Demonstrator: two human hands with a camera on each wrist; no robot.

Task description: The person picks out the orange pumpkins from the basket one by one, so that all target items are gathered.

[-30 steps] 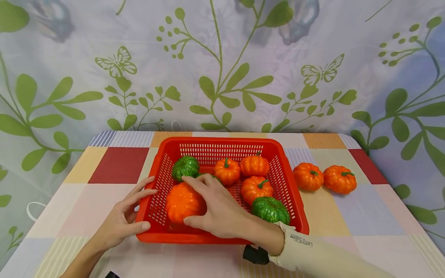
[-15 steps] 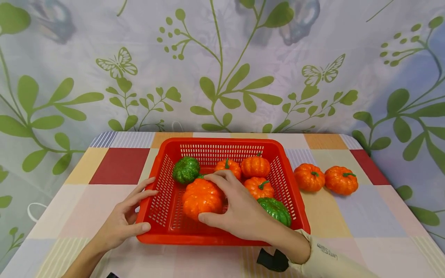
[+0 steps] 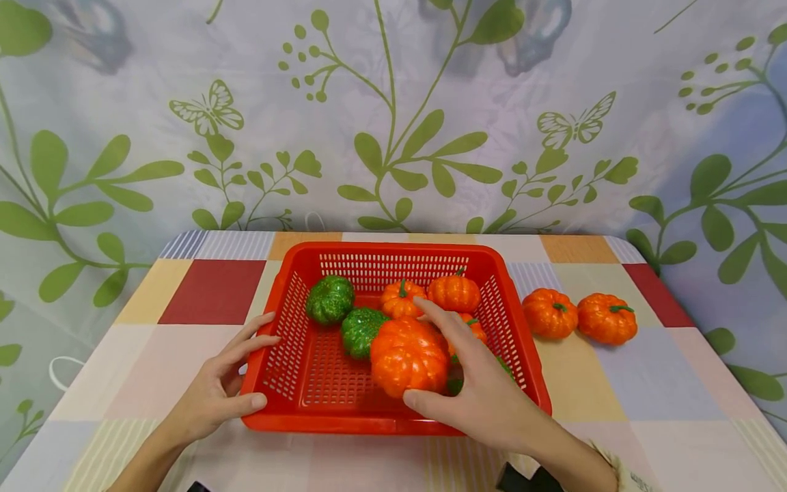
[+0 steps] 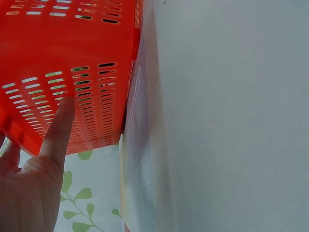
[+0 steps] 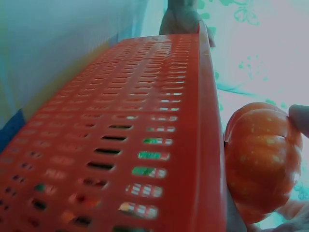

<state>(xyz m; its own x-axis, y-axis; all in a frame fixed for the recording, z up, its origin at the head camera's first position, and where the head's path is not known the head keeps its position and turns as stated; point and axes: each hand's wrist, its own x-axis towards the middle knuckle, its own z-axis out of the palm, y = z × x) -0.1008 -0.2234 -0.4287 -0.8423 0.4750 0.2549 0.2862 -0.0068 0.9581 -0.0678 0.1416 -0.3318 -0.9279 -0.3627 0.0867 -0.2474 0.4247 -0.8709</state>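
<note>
My right hand [image 3: 486,386] grips a glossy orange toy pumpkin [image 3: 406,359] between thumb and fingers. In the right wrist view this pumpkin [image 5: 263,159] is raised to about the rim of the red plastic basket [image 5: 211,145]. My left hand [image 3: 212,393] holds the basket [image 3: 344,425] by its left side, fingertips over the rim; one finger [image 4: 59,128] lies against the slotted outer wall. Inside, two green pumpkins [image 3: 330,299] sit left of centre. Orange pumpkins [image 3: 453,294] stand toward the back right. My right hand partly hides one orange and one green pumpkin.
Two orange pumpkins [image 3: 550,313] rest side by side on the table, just right of the basket. A checked cloth [image 3: 212,292] covers the table. Behind it hangs a leaf-patterned curtain [image 3: 258,82].
My right hand has carried the orange pumpkin rightward across the basket, uncovering a second green pumpkin and covering the items at right. My left hand stays at the rim.
</note>
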